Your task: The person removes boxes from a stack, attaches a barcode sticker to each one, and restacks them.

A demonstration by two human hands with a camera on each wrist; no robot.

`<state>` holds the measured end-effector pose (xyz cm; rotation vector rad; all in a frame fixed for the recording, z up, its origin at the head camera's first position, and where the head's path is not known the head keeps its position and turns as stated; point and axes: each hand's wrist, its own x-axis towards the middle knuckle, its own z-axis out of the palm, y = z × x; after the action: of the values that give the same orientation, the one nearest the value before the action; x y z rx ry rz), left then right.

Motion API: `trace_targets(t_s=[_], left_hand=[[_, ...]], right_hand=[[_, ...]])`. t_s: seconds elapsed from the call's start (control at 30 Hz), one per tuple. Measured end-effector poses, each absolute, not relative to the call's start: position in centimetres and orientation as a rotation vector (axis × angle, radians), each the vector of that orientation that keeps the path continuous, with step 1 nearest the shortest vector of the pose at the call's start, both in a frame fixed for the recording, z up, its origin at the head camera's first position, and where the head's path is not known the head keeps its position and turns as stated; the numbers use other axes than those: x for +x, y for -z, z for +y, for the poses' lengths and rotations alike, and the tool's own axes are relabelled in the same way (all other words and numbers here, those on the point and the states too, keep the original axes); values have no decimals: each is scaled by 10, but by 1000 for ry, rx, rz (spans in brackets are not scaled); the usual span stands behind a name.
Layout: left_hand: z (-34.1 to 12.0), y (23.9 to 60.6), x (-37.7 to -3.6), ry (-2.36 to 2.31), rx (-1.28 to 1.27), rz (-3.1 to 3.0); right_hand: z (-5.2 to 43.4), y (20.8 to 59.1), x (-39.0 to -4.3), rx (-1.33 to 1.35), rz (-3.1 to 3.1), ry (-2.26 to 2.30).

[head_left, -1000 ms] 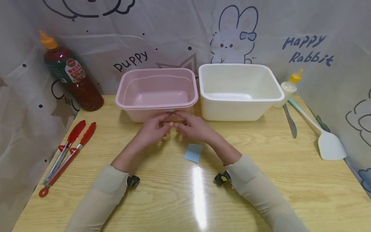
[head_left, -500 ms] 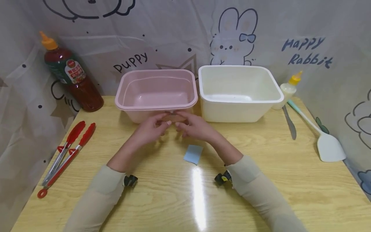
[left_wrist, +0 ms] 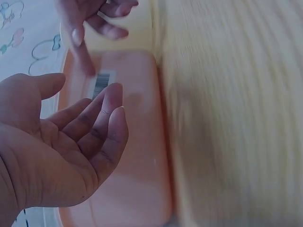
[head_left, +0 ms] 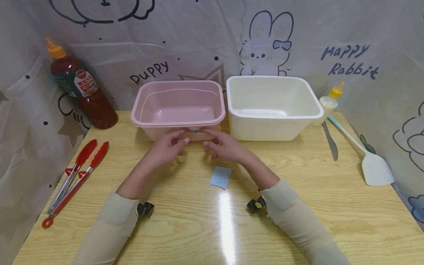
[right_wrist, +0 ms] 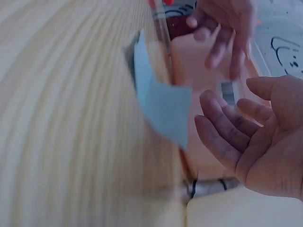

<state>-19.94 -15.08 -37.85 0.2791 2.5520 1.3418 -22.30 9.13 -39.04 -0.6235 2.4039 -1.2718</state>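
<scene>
A pink plastic bin stands at the back of the table, with a small white barcode label on its front wall. My left hand is at this wall on the label's left side, its fingers loosely bent and holding nothing. On the other side of the label, my right hand reaches to the same wall, also holding nothing, fingers slightly curved. Between the two hands the label shows in the head view. A light blue paper square lies on the table below the right hand; its edges curl up in the right wrist view.
A white bin stands right of the pink one. Red-handled tongs and a red sauce bottle are at the left. On the right are a small yellow-capped bottle, a knife and a white spatula.
My hands have drawn apart, the left one moving farther left, and the barcode label between them has come into view. The bins and the blue paper stay in place on the table.
</scene>
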Motion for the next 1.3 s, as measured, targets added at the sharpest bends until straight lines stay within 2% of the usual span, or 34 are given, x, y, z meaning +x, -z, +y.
trace_targets(t_s=[0.27, 0.5, 0.97, 1.3], left_hand=[[-151, 382, -198, -1364, 287, 2554], [-141, 375, -199, -1355, 328, 2536], [-154, 355, -171, -1156, 481, 2731], [-141, 355, -156, -959, 491, 2782]], right_hand=[[94, 397, -222, -626, 2403, 1206], [92, 385, -220, -663, 2412, 1240], [148, 359, -192, -754, 2532, 1164], [171, 370, -181, -749, 2606, 1033]])
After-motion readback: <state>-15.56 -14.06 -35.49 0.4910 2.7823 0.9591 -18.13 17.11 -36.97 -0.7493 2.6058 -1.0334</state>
